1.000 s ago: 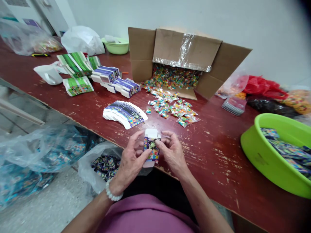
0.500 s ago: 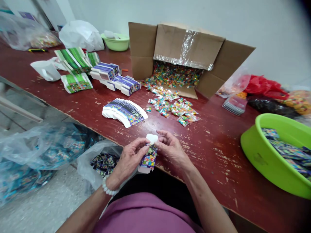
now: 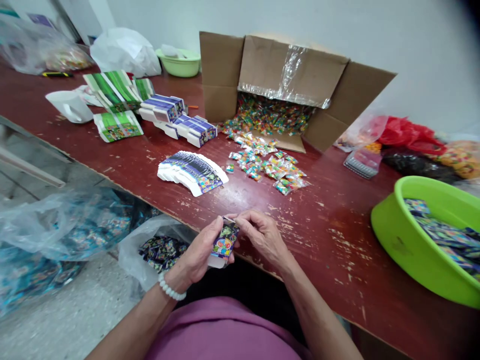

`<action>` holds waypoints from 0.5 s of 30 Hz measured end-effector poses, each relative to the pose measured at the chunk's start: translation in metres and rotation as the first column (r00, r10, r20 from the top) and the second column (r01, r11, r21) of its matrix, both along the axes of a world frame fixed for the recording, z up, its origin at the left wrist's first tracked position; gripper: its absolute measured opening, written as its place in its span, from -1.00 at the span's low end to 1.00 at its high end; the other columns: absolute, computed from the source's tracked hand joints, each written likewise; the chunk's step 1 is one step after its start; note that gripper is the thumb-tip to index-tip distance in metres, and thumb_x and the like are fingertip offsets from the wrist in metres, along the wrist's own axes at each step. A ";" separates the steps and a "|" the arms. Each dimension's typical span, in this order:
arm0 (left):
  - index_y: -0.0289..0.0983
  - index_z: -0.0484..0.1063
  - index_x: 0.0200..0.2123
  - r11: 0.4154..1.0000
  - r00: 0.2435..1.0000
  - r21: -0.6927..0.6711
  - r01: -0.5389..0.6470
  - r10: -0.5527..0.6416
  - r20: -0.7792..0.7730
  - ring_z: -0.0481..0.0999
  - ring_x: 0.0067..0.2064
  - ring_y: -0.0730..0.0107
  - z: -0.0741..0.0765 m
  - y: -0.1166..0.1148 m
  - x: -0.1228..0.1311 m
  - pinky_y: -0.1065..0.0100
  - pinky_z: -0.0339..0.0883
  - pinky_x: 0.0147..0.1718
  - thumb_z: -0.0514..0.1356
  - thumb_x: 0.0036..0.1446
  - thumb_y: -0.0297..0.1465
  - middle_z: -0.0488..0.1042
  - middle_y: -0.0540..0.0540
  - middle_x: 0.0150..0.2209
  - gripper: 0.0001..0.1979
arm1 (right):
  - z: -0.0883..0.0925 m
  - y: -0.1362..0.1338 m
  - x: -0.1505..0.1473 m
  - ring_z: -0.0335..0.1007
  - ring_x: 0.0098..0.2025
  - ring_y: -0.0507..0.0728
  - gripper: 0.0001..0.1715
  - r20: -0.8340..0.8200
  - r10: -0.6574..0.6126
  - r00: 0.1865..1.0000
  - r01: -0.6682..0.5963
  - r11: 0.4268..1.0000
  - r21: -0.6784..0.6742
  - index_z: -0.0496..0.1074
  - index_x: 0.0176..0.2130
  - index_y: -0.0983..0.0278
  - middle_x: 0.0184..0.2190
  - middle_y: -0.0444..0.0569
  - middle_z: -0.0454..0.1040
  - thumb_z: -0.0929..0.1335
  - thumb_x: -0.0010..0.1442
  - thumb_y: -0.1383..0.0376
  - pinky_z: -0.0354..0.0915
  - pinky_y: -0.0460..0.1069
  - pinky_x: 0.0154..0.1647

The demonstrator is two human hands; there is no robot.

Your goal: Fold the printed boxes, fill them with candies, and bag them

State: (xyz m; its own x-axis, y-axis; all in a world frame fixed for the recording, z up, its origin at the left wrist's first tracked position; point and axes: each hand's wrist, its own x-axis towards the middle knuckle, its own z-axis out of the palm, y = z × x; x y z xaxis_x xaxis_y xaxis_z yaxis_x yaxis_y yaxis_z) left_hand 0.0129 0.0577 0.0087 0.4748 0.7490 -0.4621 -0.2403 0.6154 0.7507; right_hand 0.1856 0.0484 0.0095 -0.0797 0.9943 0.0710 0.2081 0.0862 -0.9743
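Observation:
A small dark purple printed carton (image 3: 225, 240) is held just past the table's front edge, its white bottom flap sticking out toward me. My left hand (image 3: 202, 250) wraps around it, thumb along the side and fingertips showing underneath. The fingers of my right hand (image 3: 258, 231) are pinched at the carton's top end, where the upper flap is folded over. Beyond my hands lies a fanned stack of flat purple cartons (image 3: 193, 172). Small clear packets of colourful candy (image 3: 266, 162) are piled to its right.
A cardboard box (image 3: 292, 70) on its side spills candy packets. Bundled purple cartons (image 3: 180, 120) and green cartons (image 3: 118, 125) lie back left, beside a white mug (image 3: 70, 106). A green basin (image 3: 401, 250) holding filled cartons stands right. Plastic bags (image 3: 146, 250) sit below the table's left edge.
The carton's white top flap, standing up before, is now folded down. My left hand has wrapped further round the carton, and my right fingers have closed in at its top end.

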 end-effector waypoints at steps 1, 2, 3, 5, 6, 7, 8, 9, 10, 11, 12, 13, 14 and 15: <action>-0.28 0.36 0.14 1.000 1.000 0.010 0.002 -0.002 -0.018 0.50 -0.56 0.40 -0.001 0.001 0.001 0.45 0.35 -0.60 0.09 0.27 -0.01 0.55 -0.12 -0.41 -0.44 | 0.001 0.002 0.000 0.48 -0.36 0.07 -0.72 -0.039 0.010 0.999 -0.012 0.999 -0.047 0.52 -0.35 0.25 -0.20 -0.03 0.62 0.38 0.26 0.11 0.37 -0.02 -0.28; -0.29 0.36 0.15 1.000 0.999 0.018 0.007 -0.007 -0.038 0.49 -0.58 0.41 -0.001 0.001 0.001 0.46 0.33 -0.61 0.08 0.27 0.02 0.55 -0.13 -0.42 -0.41 | 0.001 0.003 0.000 0.47 -0.40 0.06 -0.75 -0.076 0.022 0.997 -0.029 0.995 -0.094 0.53 -0.33 0.25 -0.22 -0.03 0.63 0.41 0.22 0.12 0.37 -0.03 -0.33; -0.31 0.37 0.14 1.000 0.998 0.027 0.013 -0.012 -0.058 0.48 -0.59 0.42 -0.001 0.002 0.002 0.47 0.32 -0.62 0.06 0.26 0.05 0.55 -0.13 -0.43 -0.37 | 0.002 0.006 -0.001 0.47 -0.44 0.06 -0.77 -0.101 0.035 0.994 -0.049 0.990 -0.131 0.53 -0.29 0.26 -0.27 -0.03 0.63 0.43 0.18 0.13 0.36 -0.04 -0.37; -0.34 0.40 0.12 0.998 0.996 0.057 0.027 -0.022 -0.090 0.47 -0.60 0.43 0.000 0.004 0.002 0.47 0.32 -0.62 0.04 0.23 0.11 0.55 -0.13 -0.45 -0.31 | 0.002 0.010 -0.001 0.44 -0.50 0.04 -0.76 -0.113 0.051 0.992 -0.070 0.982 -0.176 0.56 -0.24 0.27 -0.40 -0.07 0.60 0.45 0.14 0.16 0.33 -0.06 -0.44; -0.35 0.42 0.10 0.997 0.995 0.074 0.034 -0.026 -0.101 0.46 -0.60 0.43 0.000 0.004 0.002 0.47 0.32 -0.62 0.03 0.21 0.14 0.55 -0.14 -0.46 -0.29 | 0.003 0.011 -0.002 0.43 -0.52 0.03 -0.77 -0.107 0.045 0.993 -0.065 0.980 -0.188 0.56 -0.24 0.28 -0.46 -0.09 0.58 0.44 0.14 0.18 0.31 -0.07 -0.46; -0.37 0.44 0.08 0.995 0.993 0.092 0.041 -0.030 -0.112 0.46 -0.60 0.43 -0.001 0.005 0.002 0.47 0.32 -0.62 0.03 0.20 0.15 0.55 -0.14 -0.46 -0.27 | 0.003 0.013 -0.002 0.42 -0.53 0.03 -0.78 -0.102 0.033 0.994 -0.052 0.979 -0.196 0.57 -0.26 0.29 -0.49 -0.10 0.57 0.43 0.13 0.20 0.29 -0.08 -0.48; -0.38 0.46 0.05 0.993 0.992 0.110 0.047 -0.033 -0.124 0.45 -0.60 0.42 -0.001 0.005 0.002 0.46 0.32 -0.63 0.03 0.18 0.17 0.54 -0.14 -0.47 -0.25 | 0.003 0.014 -0.002 0.41 -0.53 0.02 -0.80 -0.100 0.013 0.995 -0.033 0.979 -0.201 0.56 -0.29 0.30 -0.51 -0.10 0.55 0.43 0.11 0.22 0.27 -0.09 -0.49; -0.39 0.48 0.01 0.990 0.990 0.128 0.052 -0.034 -0.138 0.45 -0.60 0.41 -0.002 0.006 0.001 0.45 0.31 -0.63 0.03 0.17 0.18 0.54 -0.14 -0.48 -0.24 | 0.004 0.015 -0.003 0.40 -0.53 0.02 -0.82 -0.099 -0.007 0.995 -0.014 0.979 -0.204 0.56 -0.32 0.31 -0.52 -0.10 0.55 0.44 0.10 0.23 0.26 -0.10 -0.51; -0.41 0.50 -0.03 0.988 0.987 0.145 0.057 -0.034 -0.154 0.45 -0.61 0.41 -0.003 0.006 0.001 0.45 0.31 -0.63 0.03 0.16 0.19 0.53 -0.15 -0.49 -0.23 | 0.004 0.015 -0.003 0.39 -0.53 0.01 -0.84 -0.099 -0.019 0.995 -0.002 0.979 -0.205 0.55 -0.34 0.31 -0.52 -0.10 0.54 0.44 0.08 0.24 0.24 -0.11 -0.52; -0.42 0.52 -0.07 0.985 0.985 0.161 0.061 -0.033 -0.170 0.44 -0.61 0.41 -0.004 0.007 0.000 0.44 0.30 -0.64 0.02 0.16 0.20 0.53 -0.15 -0.50 -0.23 | 0.004 0.015 -0.003 0.38 -0.54 0.01 -0.84 -0.102 -0.025 0.994 0.003 0.979 -0.203 0.55 -0.34 0.31 -0.52 -0.11 0.54 0.44 0.07 0.25 0.22 -0.12 -0.54; -0.43 0.53 -0.10 0.982 0.983 0.176 0.063 -0.030 -0.183 0.44 -0.61 0.42 -0.005 0.007 -0.001 0.45 0.30 -0.64 0.02 0.17 0.19 0.52 -0.15 -0.51 -0.24 | 0.003 0.016 -0.004 0.37 -0.55 0.00 -0.84 -0.108 -0.022 0.994 0.000 0.979 -0.202 0.54 -0.34 0.31 -0.53 -0.11 0.53 0.44 0.07 0.25 0.20 -0.12 -0.55; -0.43 0.54 -0.11 0.979 0.981 0.191 0.064 -0.026 -0.192 0.44 -0.61 0.42 -0.006 0.008 -0.002 0.45 0.29 -0.64 0.03 0.17 0.18 0.52 -0.15 -0.51 -0.25 | 0.003 0.016 -0.004 0.37 -0.56 0.00 -0.84 -0.114 -0.016 0.993 -0.007 0.980 -0.199 0.54 -0.33 0.31 -0.53 -0.12 0.53 0.44 0.08 0.25 0.19 -0.12 -0.56; -0.42 0.53 -0.09 0.977 0.980 0.204 0.063 -0.022 -0.197 0.44 -0.61 0.43 -0.007 0.009 -0.003 0.46 0.29 -0.64 0.04 0.18 0.17 0.53 -0.14 -0.50 -0.27 | 0.002 0.016 -0.004 0.37 -0.56 0.00 -0.84 -0.117 -0.009 0.993 -0.014 0.981 -0.196 0.54 -0.33 0.30 -0.53 -0.12 0.53 0.43 0.08 0.25 0.20 -0.12 -0.56; -0.41 0.53 -0.07 0.975 0.980 0.214 0.062 -0.019 -0.197 0.44 -0.60 0.43 -0.008 0.010 -0.003 0.46 0.29 -0.63 0.05 0.19 0.15 0.53 -0.14 -0.50 -0.29 | 0.001 0.017 -0.005 0.37 -0.56 0.00 -0.84 -0.117 -0.006 0.993 -0.017 0.981 -0.192 0.54 -0.33 0.30 -0.53 -0.12 0.53 0.43 0.08 0.25 0.21 -0.12 -0.55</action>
